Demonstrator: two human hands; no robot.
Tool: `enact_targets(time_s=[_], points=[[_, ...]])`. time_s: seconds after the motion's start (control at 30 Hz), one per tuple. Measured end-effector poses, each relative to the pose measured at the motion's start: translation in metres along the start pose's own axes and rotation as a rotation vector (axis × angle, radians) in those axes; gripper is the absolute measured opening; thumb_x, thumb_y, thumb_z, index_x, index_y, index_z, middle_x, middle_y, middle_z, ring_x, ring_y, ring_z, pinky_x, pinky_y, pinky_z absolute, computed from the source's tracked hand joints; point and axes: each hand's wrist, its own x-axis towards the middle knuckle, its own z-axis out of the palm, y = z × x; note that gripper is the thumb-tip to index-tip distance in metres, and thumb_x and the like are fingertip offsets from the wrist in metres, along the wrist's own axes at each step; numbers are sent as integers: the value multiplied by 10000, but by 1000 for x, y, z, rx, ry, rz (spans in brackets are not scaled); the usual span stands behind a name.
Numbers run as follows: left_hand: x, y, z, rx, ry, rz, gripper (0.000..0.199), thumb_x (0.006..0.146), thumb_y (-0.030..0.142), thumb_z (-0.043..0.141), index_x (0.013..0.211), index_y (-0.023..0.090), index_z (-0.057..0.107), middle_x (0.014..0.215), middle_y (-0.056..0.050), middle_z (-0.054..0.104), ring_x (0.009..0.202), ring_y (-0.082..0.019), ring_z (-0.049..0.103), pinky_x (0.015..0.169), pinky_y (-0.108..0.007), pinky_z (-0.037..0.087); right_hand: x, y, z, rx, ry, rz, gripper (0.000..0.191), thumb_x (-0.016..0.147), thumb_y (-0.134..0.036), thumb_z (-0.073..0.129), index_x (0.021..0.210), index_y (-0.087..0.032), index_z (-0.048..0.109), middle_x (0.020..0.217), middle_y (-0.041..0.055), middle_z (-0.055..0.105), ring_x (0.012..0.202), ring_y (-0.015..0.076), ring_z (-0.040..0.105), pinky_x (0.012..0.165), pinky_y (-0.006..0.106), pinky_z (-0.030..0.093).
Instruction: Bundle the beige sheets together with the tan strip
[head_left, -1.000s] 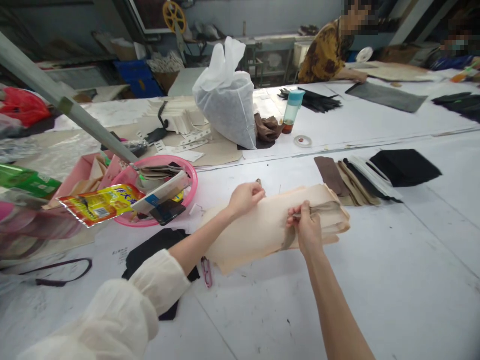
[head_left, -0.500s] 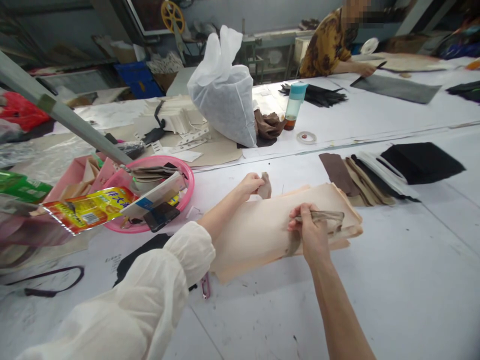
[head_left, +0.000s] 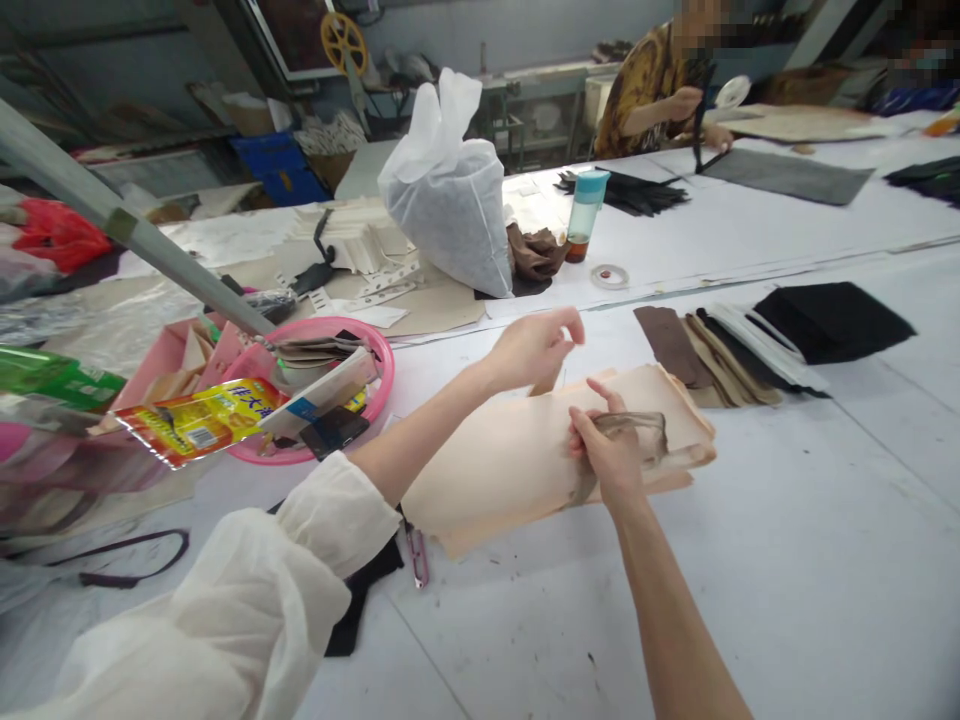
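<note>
My right hand is closed on a thin grey-brown fabric strip, its index finger raised. The strip bends out past the knuckles over a stack of pale beige sheets. My left hand hovers over the stack's far edge, fingers curved and apart from the thumb, with nothing visible between them. Just below it shows a small brown fabric piece, partly hidden by the hand. Beside the stack's near left corner lies a small pink-handled tool, close to black fabric.
A pink basket with a phone and a yellow snack packet stands left. Folded fabric pieces and black cloth lie right. Behind are a white bag, a bottle and a tape roll. A co-worker handles a black strip.
My left hand has loosened its pinch on the small brown piece and moved slightly right and up. My right index finger has lifted. The co-worker has raised a black strip.
</note>
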Motion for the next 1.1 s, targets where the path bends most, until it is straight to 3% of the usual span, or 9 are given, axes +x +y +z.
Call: enact_targets(time_s=[0.13, 0.23, 0.33, 0.43, 0.53, 0.67, 0.77, 0.93, 1.1], points=[[-21, 26, 26, 99, -252, 187, 186, 879, 108, 463, 939, 194, 616, 616, 50, 571, 579, -103, 520, 609, -224, 346, 8, 5, 2, -227, -51, -48, 279, 725, -457, 700, 735, -183, 647, 449, -21, 525, 425, 149, 525, 411, 249, 405], [-27, 14, 37, -112, -199, 179, 195, 931, 221, 500, 1113, 178, 558, 600, 62, 547, 561, -101, 517, 609, -218, 385, 10, 9, 4, -222, -1, -25, 442, 842, -563, 532, 592, -201, 574, 433, 12, 514, 419, 155, 519, 410, 267, 386], [-26, -12, 40, -358, -29, 93, 423, 886, 320, 609, 1247, 149, 470, 829, -10, 636, 716, -114, 590, 658, -215, 452, 7, 7, 6, -75, 50, 8, 515, 877, -654, 457, 686, -199, 605, 515, 5, 564, 410, 129, 497, 386, 253, 365], [-26, -31, 45, -385, -149, 95, 276, 930, 295, 508, 1146, 133, 565, 953, -64, 652, 869, -145, 619, 793, -255, 482, 5, 5, 6, 65, 84, 14, 480, 834, -665, 555, 724, -202, 615, 557, -16, 566, 405, 100, 466, 354, 233, 315], [-26, -39, 54, -275, -235, 175, 311, 992, 308, 363, 1054, 164, 631, 909, -44, 653, 899, -163, 609, 878, -286, 451, 6, 5, 6, 139, 132, 18, 474, 818, -664, 582, 714, -202, 595, 566, -29, 555, 391, 81, 439, 327, 221, 264], [-23, -44, 70, -144, -94, 97, 243, 948, 265, 428, 831, 184, 625, 835, -26, 617, 866, -168, 569, 848, -280, 426, 6, 3, 6, 264, 147, -2, 415, 839, -614, 589, 894, -204, 623, 595, -53, 558, 382, 67, 437, 324, 192, 239], [-20, -48, 84, -224, -27, -9, 268, 960, 256, 371, 758, 183, 531, 710, 2, 565, 720, -139, 555, 746, -251, 439, 5, -4, 9, 356, 105, -36, 394, 870, -534, 590, 1113, -224, 602, 696, -43, 612, 452, 64, 476, 404, 184, 335], [-19, -49, 88, -375, -70, 2, 296, 985, 228, 252, 795, 187, 475, 661, 23, 548, 653, -103, 568, 692, -202, 457, 15, -22, 17, 180, -25, -168, 509, 882, -403, 571, 1362, -246, 502, 782, -22, 670, 551, 92, 489, 587, 233, 463], [-28, -46, 72, -431, -174, 83, 43, 868, 195, 506, 838, 172, 528, 798, 15, 584, 740, -116, 546, 723, -216, 458, 39, -31, 17, 138, -48, -164, 658, 805, -366, 612, 1415, -191, 441, 920, 41, 734, 502, 77, 452, 494, 224, 413]])
